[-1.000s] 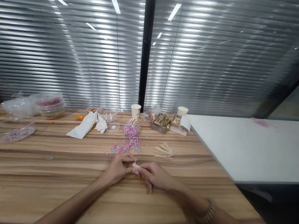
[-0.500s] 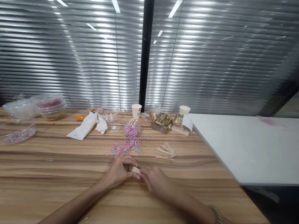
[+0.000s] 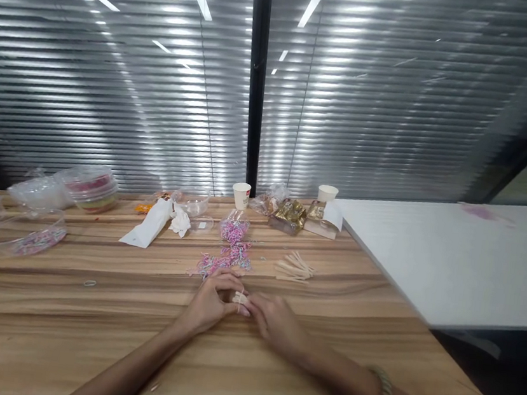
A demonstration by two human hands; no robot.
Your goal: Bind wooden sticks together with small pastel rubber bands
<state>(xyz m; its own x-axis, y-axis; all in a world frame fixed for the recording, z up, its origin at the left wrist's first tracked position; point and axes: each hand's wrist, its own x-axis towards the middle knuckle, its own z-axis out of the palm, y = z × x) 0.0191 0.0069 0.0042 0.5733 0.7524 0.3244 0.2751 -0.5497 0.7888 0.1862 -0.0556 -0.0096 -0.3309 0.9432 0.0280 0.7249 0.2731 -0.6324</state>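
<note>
My left hand [image 3: 213,299] curls around a small bundle of pale sticks [image 3: 238,298], with thumb and fingertips closed at its near and far sides. A thin pinkish band appears to cross the bundle. From the right, my right hand [image 3: 276,319] pinches the bundle's other end, its fingers meeting those of the left. The fingers hide part of the bundle. Just beyond the hands lies a loose heap of pink, purple and blue small rubber bands [image 3: 219,262]. To its right is a fanned pile of pale sticks [image 3: 294,266].
A clear bag of bands [image 3: 235,227], paper cups [image 3: 241,196], gold wrappers [image 3: 289,216] and crumpled tissue [image 3: 180,220] line the back. Clear plastic containers [image 3: 21,233] and a stacked round tub [image 3: 90,189] stand left. One loose band [image 3: 89,283] lies on the wooden table [image 3: 26,328]. A white table [image 3: 452,265] adjoins right.
Both hands stay nearly in place, still closed on the bundle. The band across it shows a little more clearly now. The view has shifted slightly.
</note>
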